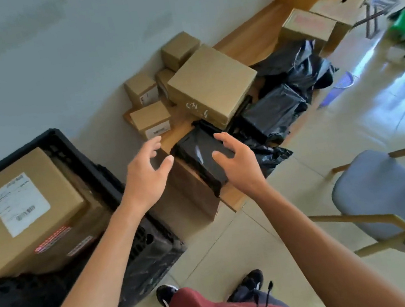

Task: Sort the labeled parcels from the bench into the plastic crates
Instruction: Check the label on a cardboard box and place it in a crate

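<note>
Black-wrapped parcel (198,158) lies at the near end of the wooden tabletop (252,39), close to its corner. My right hand (234,160) is over the parcel's right side, fingers spread and only slightly bent; I cannot tell whether they touch the wrap. My left hand (146,171) is just beside the parcel on its left, fingers spread and relaxed, gripping nothing, apart from the wrap.

Directly behind the parcel a large brown box (212,85) with handwriting on its near face sits on the tabletop, its near corner almost over the parcel's far end. Left of it, against the wall, are small cardboard boxes: one with a white label (151,120) nearest my left hand, another labeled one (141,90) behind it, and one (179,49) stacked higher at the back. Right of the large box lies a heap of black plastic-wrapped parcels (283,103), crowding the black-wrapped parcel's right flank; loose black wrap spills off the tabletop edge.

Left of the tabletop, on the floor, a black plastic crate (141,245) holds a big cardboard box with a shipping label (21,208). To the right stands a grey-seated chair (377,194) with wooden legs. A further carton (308,23) sits at the tabletop's far end.
</note>
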Action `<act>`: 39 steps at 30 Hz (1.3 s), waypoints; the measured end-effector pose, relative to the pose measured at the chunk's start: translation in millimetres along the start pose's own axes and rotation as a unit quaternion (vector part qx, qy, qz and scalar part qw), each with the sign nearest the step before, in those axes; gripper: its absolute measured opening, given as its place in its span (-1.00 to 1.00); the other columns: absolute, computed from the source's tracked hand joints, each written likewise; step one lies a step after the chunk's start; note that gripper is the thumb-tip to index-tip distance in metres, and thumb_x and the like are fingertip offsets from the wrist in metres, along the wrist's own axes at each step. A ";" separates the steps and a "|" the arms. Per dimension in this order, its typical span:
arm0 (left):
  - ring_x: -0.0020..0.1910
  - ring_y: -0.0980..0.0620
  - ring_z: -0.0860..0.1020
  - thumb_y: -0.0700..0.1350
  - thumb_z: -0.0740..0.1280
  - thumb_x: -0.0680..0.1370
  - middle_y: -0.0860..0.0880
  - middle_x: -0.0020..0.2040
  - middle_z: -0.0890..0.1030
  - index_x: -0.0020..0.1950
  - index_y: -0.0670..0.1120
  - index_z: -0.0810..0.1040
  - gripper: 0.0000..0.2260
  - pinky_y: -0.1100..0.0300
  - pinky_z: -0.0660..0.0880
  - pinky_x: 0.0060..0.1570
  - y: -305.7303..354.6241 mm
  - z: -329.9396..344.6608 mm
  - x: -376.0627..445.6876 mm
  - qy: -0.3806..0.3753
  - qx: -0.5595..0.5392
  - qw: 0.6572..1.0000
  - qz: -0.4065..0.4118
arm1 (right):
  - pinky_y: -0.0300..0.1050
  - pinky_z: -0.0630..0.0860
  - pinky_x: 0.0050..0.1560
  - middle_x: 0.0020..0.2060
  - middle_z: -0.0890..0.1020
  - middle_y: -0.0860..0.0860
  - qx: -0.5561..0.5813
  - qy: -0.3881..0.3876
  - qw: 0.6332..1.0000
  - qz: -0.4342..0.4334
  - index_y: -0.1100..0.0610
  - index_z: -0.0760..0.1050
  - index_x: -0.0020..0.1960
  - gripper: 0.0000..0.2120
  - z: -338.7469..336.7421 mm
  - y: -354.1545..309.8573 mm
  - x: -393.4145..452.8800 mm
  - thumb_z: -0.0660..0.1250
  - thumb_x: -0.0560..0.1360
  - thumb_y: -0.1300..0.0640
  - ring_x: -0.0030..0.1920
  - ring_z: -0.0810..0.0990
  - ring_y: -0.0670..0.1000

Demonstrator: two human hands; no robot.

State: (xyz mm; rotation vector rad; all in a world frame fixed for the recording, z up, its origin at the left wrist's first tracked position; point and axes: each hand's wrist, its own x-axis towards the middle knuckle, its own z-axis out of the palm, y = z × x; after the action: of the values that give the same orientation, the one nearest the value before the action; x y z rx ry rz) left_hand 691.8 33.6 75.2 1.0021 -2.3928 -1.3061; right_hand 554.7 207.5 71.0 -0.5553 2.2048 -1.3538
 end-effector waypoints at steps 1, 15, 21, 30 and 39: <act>0.40 0.16 0.42 0.02 0.34 0.67 0.12 0.46 0.49 0.57 0.11 0.36 -0.54 0.11 0.39 0.39 13.2 14.4 1.7 -0.013 0.000 1.000 0.007 | -0.27 0.58 0.09 0.45 0.49 -0.14 0.002 0.012 1.000 0.002 -0.05 0.40 0.55 -0.57 -18.7 5.3 -1.1 0.31 0.69 0.10 0.21 0.58 -0.21; 0.38 0.16 0.47 -0.03 0.35 0.67 0.13 0.42 0.52 0.55 0.08 0.40 -0.55 0.12 0.38 0.40 118.6 163.8 16.7 -0.097 -0.008 0.994 0.041 | -0.51 0.38 0.08 0.32 0.56 -0.15 0.022 0.085 0.995 0.038 -0.07 0.46 0.51 -0.58 -179.4 82.9 14.8 0.32 0.67 0.09 0.30 0.47 -0.30; 0.38 0.16 0.47 -0.03 0.36 0.67 0.13 0.42 0.52 0.55 0.07 0.41 -0.56 0.13 0.40 0.37 118.7 175.9 54.7 -0.090 -0.010 0.996 0.022 | -0.54 0.42 -0.08 0.30 0.55 -0.11 0.018 0.073 0.996 0.050 -0.10 0.45 0.51 -0.58 -188.7 89.1 55.5 0.32 0.66 0.09 0.12 0.55 -0.38; 0.54 0.08 0.33 -0.02 0.36 0.66 0.11 0.55 0.40 0.57 0.09 0.38 -0.53 0.04 0.29 0.51 105.1 178.7 143.0 -0.029 -0.070 0.996 -0.046 | -0.40 0.48 -0.03 0.44 0.50 -0.05 -0.027 0.037 0.998 0.054 -0.14 0.41 0.54 -0.55 -196.8 76.0 147.1 0.33 0.67 0.04 0.24 0.53 -0.26; 0.65 0.01 0.11 -0.06 0.36 0.67 0.05 0.67 0.17 0.69 0.05 0.13 -0.35 -0.03 0.12 0.59 83.9 153.6 188.0 0.019 -0.087 0.988 -0.125 | -0.03 0.59 -0.02 0.32 0.58 0.04 -0.134 0.023 0.990 0.046 -0.07 0.33 0.60 -0.50 -207.2 42.9 242.0 0.33 0.68 0.05 0.19 0.62 0.17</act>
State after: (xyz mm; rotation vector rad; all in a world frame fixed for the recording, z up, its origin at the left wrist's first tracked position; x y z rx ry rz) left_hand 438.3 38.9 34.2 1.2928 -2.1329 -1.5347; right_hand 234.3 232.7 65.6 -0.5128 2.4368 -1.0390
